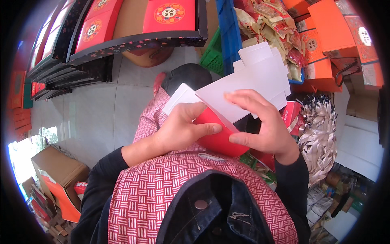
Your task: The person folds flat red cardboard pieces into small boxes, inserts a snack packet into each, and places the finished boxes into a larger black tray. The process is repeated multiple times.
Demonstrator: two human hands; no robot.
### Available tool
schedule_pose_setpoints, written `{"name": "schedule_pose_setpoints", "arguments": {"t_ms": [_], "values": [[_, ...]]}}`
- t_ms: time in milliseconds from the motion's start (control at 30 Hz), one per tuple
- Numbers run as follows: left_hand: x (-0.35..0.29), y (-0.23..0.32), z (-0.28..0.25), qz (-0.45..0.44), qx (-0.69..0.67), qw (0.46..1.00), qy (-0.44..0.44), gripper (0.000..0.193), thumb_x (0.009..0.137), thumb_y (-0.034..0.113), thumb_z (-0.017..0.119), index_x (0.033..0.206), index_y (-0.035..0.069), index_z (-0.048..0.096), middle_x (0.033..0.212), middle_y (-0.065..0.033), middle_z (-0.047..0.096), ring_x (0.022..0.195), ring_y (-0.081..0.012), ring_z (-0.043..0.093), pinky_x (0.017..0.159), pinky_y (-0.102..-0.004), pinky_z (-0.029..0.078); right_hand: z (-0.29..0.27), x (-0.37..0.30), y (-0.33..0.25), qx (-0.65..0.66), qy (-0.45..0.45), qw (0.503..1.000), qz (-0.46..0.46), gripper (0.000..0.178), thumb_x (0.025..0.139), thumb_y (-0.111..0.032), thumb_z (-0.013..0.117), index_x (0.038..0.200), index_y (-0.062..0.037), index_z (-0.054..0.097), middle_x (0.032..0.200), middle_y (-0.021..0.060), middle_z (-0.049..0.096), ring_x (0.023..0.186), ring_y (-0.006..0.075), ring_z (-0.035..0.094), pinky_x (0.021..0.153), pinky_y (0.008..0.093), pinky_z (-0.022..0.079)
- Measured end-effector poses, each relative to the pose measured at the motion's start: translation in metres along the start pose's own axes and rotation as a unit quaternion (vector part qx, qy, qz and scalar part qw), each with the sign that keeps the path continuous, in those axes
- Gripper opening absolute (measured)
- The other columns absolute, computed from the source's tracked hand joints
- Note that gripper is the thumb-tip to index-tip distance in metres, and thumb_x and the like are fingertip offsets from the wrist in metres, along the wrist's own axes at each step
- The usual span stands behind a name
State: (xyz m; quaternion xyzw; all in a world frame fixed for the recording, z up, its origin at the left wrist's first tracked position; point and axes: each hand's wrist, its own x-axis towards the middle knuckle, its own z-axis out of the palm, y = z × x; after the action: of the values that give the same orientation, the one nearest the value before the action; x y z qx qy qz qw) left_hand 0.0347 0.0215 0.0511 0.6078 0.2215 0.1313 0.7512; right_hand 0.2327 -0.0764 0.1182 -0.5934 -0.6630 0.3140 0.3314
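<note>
A partly folded cardboard box blank (248, 81), white inside and red outside, is tilted up in front of my apron. My left hand (183, 124) grips its left side, with the thumb lying across the red panel (217, 140). On the other side, my right hand (264, 122) has its thumb tip on the red panel's right edge while its curved fingers lie over the white inner face. Flaps stick out at the blank's far end and left side. The lower part of my left fingers is hidden behind the card.
Black floral trays (138, 44) with red boxes (168, 16) stand far left. A blue crate (227, 34) of packaged goods (272, 24) and orange boxes (313, 44) fill the far right. Bundled beige ribbons (319, 142) are right of my arm; a brown carton (61, 171) sits left.
</note>
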Motion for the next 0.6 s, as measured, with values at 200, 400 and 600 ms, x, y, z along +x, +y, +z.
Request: {"name": "schedule_pose_setpoints", "arguments": {"t_ms": [200, 400, 600], "values": [[0.032, 0.025, -0.002, 0.117, 0.05, 0.989, -0.079, 0.022, 0.079, 0.007, 0.074, 0.098, -0.002, 0.069, 0.083, -0.0075, 0.07, 0.075, -0.0118, 0.063, 0.073, -0.0274, 0.051, 0.004, -0.013, 0.013, 0.297, -0.091, 0.92, 0.239, 0.078, 0.068, -0.022, 0.084, 0.129, 0.0064, 0.046, 0.119, 0.0168, 0.058, 0.108, 0.0207, 0.058, 0.094, 0.0331, 0.046], [0.068, 0.037, -0.003, 0.091, 0.122, 0.986, -0.073, 0.02, 0.076, 0.007, 0.075, 0.095, 0.001, 0.069, 0.085, -0.0078, 0.069, 0.08, -0.016, 0.064, 0.076, -0.0296, 0.051, 0.011, -0.021, 0.018, 0.348, 0.036, 0.896, 0.274, 0.042, 0.079, -0.007, 0.07, 0.116, 0.0072, 0.055, 0.103, 0.0099, 0.064, 0.095, 0.0146, 0.062, 0.085, 0.028, 0.049], [0.052, 0.021, 0.0, 0.199, 0.179, 0.935, 0.232, 0.061, 0.079, 0.008, 0.075, 0.132, 0.004, 0.045, 0.126, -0.016, 0.056, 0.116, -0.0277, 0.055, 0.095, -0.0385, 0.047, 0.031, -0.038, 0.045, 0.473, 0.237, 0.824, 0.203, 0.037, 0.083, -0.005, 0.068, 0.116, 0.0059, 0.057, 0.107, 0.0089, 0.064, 0.095, 0.0141, 0.062, 0.086, 0.028, 0.05]]}}
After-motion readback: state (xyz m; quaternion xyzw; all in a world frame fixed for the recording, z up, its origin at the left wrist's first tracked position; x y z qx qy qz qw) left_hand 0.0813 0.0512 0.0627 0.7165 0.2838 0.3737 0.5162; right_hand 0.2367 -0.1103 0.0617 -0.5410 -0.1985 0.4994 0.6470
